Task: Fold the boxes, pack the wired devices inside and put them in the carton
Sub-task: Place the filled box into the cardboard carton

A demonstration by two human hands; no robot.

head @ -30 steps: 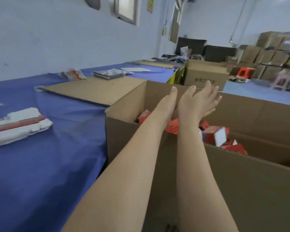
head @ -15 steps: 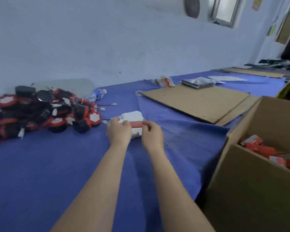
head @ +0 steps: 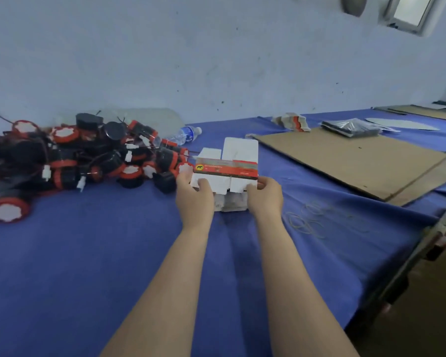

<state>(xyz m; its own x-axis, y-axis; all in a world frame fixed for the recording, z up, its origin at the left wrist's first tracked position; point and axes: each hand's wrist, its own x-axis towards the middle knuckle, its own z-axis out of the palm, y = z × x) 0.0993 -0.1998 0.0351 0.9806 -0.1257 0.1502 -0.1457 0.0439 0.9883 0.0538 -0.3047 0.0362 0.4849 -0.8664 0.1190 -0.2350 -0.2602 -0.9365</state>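
the flat box (head: 225, 167) spans left to right, its ends pinched by the left grip (head: 195, 191) and right grip (head: 265, 194), the wired devices (head: 88, 155) nearer the left one.

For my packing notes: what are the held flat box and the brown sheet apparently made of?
Flat box: thin paperboard, probably; white matte inside, printed red band, die-cut flaps. Brown sheet: likely corrugated cardboard; dull brown, stiff, flat, with a thick edge.

Pile of wired devices (head: 70, 155) runs off the left edge of frame. Carton (head: 422, 305), lower right, cut by right and bottom edges; interior unseen. Print on flat box (head: 225, 168) too small to read.
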